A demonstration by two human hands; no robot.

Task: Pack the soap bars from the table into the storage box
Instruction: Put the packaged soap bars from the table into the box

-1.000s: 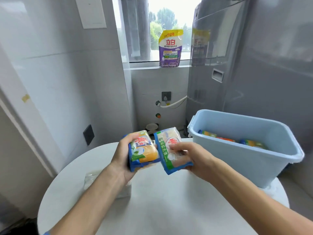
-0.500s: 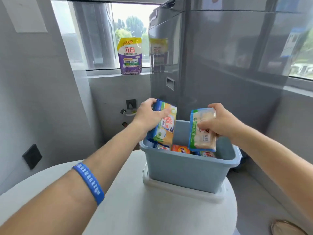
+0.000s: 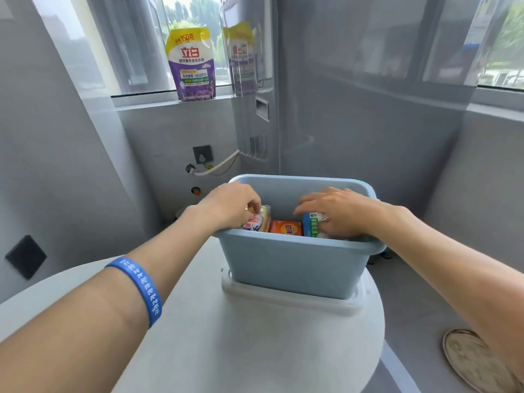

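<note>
Glossy film wraps every soap bar here, so each should handle as a small, stiff, fairly dense block with a slick skin: best pinched across its narrow sides rather than by the crinkly wrapper ends. Both hands reach over the near rim of the pale blue storage box [image 3: 295,265], which stands on a white tray near the far right edge of the round table [image 3: 255,350]. The left hand [image 3: 229,207], wrist bent down, fingers curled, pinches the top of a yellow-and-blue soap bar [image 3: 259,221] standing at the box's left end. The right hand [image 3: 337,212] lies flatter, palm down, fingers spread over a green-and-white soap bar [image 3: 312,226] at the right end; whether it grips or merely presses I cannot tell. An orange soap bar [image 3: 285,228] lies between them.
</note>
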